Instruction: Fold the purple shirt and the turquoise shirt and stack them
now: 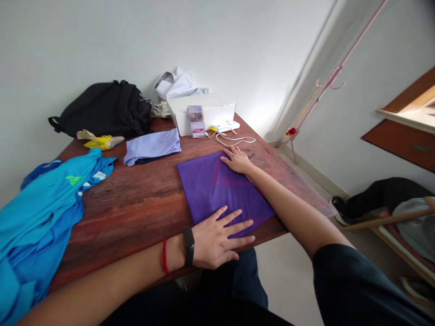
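A purple cloth (pixel 217 185) lies folded and nearly flat at the front edge of the wooden table (pixel 136 208). My left hand (pixel 217 237), with a black band and a red string on its wrist, rests with fingers spread on the cloth's near edge. At the cloth's far right corner, my right hand (pixel 237 159) lies flat, its fingers stretched out. Blue shirts (pixel 44 203) are heaped at the left. A folded light-blue cloth (pixel 152 144) sits beyond the purple one.
A black backpack (pixel 105 108), a yellow packet (pixel 100 142), a white box (pixel 210 108) and a white cable (pixel 241 139) stand or lie toward the wall. A pink coat stand (pixel 335 74) is at the right, near a person's dark-clothed leg (pixel 367 197).
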`<state>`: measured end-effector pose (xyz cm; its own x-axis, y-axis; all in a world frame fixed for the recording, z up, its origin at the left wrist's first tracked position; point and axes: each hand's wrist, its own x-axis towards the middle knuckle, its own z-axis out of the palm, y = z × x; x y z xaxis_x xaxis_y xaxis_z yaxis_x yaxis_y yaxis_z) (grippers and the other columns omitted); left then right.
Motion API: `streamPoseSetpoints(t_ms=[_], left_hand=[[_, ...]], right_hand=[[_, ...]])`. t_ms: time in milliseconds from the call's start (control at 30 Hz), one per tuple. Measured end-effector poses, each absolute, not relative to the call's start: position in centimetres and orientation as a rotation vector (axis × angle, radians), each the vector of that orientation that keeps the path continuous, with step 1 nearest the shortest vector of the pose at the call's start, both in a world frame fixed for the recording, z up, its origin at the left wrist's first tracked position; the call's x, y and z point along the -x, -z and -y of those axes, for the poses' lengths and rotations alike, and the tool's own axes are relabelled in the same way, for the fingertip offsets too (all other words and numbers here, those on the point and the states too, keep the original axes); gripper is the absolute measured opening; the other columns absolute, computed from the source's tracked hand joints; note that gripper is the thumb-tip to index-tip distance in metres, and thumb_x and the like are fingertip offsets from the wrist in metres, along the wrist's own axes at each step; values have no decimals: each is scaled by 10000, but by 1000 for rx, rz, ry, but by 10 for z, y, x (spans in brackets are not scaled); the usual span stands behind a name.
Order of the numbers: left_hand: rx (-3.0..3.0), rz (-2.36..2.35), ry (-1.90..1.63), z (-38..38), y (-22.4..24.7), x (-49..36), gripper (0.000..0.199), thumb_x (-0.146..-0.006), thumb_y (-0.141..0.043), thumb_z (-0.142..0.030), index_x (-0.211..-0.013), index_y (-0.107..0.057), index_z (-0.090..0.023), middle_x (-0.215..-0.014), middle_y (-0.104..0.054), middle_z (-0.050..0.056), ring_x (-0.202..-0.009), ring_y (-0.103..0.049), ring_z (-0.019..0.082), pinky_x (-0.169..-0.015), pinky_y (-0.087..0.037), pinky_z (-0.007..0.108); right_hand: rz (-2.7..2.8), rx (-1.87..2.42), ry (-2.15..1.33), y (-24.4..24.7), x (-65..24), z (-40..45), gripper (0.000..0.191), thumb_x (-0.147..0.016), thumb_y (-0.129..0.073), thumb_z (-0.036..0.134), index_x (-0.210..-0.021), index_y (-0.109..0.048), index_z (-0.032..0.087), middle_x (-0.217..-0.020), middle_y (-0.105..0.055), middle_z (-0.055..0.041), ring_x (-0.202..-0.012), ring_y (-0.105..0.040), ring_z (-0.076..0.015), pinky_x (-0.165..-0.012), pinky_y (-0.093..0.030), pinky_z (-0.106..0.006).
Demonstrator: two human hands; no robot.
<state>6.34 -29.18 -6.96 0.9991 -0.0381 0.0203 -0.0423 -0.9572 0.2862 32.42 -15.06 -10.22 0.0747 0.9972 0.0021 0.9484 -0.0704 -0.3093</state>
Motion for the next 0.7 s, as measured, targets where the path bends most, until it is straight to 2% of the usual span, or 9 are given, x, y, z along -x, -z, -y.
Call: streamPoseSetpoints(t_ms=[233, 467, 600, 700], left_hand=[[-2859, 106, -5, 292, 69, -63, 703, -963, -419, -618, -1563, -276, -281, -1641, -186, 40, -1506, -102, 381, -1161, -161, 680], [-2899, 106, 18, 303, 64, -63, 713, -985, -430, -527, -1563, -264, -144, -1644, -168, 62, -1515, -80, 341, -1202, -156, 598], [-2887, 136, 85, 308, 52, -62, 712, -974, -453, -562, -1557, -294, -187, -1649, -156, 59, -1511, -94, 356, -1192, -163, 617], [-2875, 193, 119, 311, 45, -61, 689, -938, -506, -592, -1519, -393, -240, -1655, -139, 28, -1510, -68, 376, -1187, -168, 630]], right_hand=[[1960, 2113, -319, 100, -322, 153, 731, -969, -284, 682, -1547, -338, 237, -1651, -181, -111, -1506, -139, -378, -1187, -165, -571], [1986, 2135, -282, 99, -321, 154, 706, -976, -275, 668, -1542, -340, 251, -1647, -188, -125, -1502, -167, -372, -1177, -197, -568], [1995, 2148, -270, 99, -322, 154, 697, -976, -272, 663, -1544, -332, 264, -1652, -176, -116, -1505, -166, -358, -1180, -201, -557], [1999, 2154, -274, 100, -322, 153, 694, -975, -273, 660, -1547, -325, 270, -1652, -176, -114, -1506, -162, -355, -1181, -201, -550]])
